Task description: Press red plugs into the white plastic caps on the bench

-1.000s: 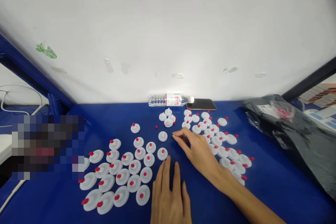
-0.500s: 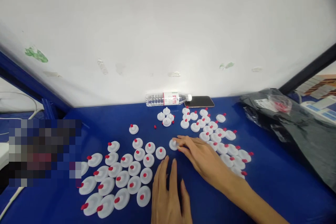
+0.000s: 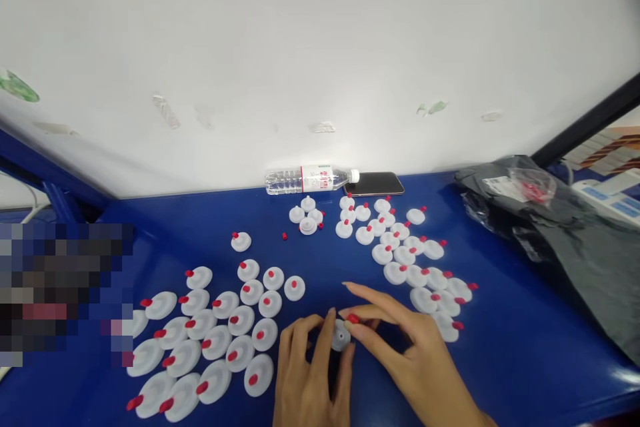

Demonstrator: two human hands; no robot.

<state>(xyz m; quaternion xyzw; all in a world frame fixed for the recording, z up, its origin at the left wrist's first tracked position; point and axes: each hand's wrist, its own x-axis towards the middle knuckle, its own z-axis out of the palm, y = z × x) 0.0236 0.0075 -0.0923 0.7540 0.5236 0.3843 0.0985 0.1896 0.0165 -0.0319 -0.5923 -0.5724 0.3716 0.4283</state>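
In the head view my left hand (image 3: 309, 373) grips a small white disc (image 3: 341, 339) with a central hole, thumb and forefinger on its sides. My right hand (image 3: 413, 350) pinches a small red cap (image 3: 353, 319) between thumb and forefinger, right at the disc's upper edge. Whether the cap touches the disc I cannot tell. Left of my hands lie several white discs with red caps (image 3: 240, 353), and more such capped discs (image 3: 397, 272) lie to the right. Farther back, several uncapped discs (image 3: 308, 203) sit in a cluster, with a few loose red caps (image 3: 285, 236) around them.
At the back of the blue table (image 3: 200, 227), a clear water bottle (image 3: 285, 181) lies on its side against the wall, beside a dark phone (image 3: 375, 183). A dark plastic bag (image 3: 570, 240) with a small clear bag of red pieces (image 3: 535, 191) covers the right side.
My right hand has come back towards me from the far disc and now pinches a red cap. A white disc is now between my left fingers, which were stretched out before. The view has shifted slightly.
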